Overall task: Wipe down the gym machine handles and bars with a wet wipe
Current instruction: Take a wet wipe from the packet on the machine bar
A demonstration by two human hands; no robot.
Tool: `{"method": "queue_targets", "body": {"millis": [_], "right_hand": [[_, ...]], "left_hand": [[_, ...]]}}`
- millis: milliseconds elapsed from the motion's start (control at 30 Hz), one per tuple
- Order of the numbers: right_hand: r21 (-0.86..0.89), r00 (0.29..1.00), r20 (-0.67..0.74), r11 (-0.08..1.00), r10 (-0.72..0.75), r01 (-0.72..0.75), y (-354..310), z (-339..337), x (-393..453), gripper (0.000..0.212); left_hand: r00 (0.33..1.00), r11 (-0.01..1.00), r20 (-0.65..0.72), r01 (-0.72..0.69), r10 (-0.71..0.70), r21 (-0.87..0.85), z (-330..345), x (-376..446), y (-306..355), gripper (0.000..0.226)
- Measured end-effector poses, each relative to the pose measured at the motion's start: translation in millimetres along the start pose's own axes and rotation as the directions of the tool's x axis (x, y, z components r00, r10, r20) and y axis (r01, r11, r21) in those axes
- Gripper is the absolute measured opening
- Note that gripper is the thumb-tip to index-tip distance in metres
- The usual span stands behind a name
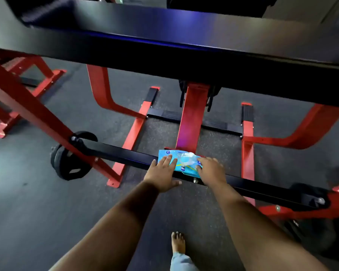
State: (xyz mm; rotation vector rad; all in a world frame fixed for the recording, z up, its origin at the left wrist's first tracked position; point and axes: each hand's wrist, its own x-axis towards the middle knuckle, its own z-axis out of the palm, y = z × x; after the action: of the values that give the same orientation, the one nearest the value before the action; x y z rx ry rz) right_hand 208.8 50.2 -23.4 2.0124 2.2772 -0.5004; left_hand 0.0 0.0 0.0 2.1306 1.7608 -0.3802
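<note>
Overhead black beam [164,45], red frame [192,118], weight plate [70,159]

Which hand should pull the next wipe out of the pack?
Right, probably. The right hand already has its fingertips at the white wipe poking from the blue wipe pack on the black bar. The left hand lies flat on the pack's left end, well placed to steady it.

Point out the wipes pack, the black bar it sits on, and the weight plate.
wipes pack [179,166]: head view, blue wrapper between the hands.
black bar [125,155]: head view, top face left of the pack.
weight plate [70,165]: head view, plate's black face.
</note>
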Motion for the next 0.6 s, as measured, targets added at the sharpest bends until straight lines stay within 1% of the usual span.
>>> {"method": "queue_targets", "body": {"millis": [100,233,400,500,600], "right_hand": [[-0.006,1.0,0.005,1.0,-0.028,0.028,-2.1,2.4,13.5,0.036],[-0.014,0.998,0.048,0.999,-0.038,0.039,-3.9,9.8,22.0,0.033],[-0.001,1.0,0.005,1.0,-0.026,0.026,-1.6,20.4,27.4,0.021],[0.008,1.0,-0.005,1.0,-0.01,0.01,-0.3,21.9,30.4,0.02],[0.063,0.999,-0.037,0.998,-0.005,0.007,5.6,19.1,29.4,0.018]], "left_hand": [[0.999,1.0,0.028,0.018,-0.018,0.021,1.0,12.6,0.5,0.1],[0.997,1.0,0.07,0.015,-0.016,0.024,8.7,23.3,-0.8,0.099],[0.995,1.0,0.097,0.018,-0.019,0.002,19.9,27.8,-2.0,0.1],[0.994,1.0,0.105,0.018,-0.018,-0.003,21.7,30.2,-2.5,0.099],[0.993,1.0,0.114,0.021,-0.02,-0.005,20.7,31.5,-5.2,0.098]]}}
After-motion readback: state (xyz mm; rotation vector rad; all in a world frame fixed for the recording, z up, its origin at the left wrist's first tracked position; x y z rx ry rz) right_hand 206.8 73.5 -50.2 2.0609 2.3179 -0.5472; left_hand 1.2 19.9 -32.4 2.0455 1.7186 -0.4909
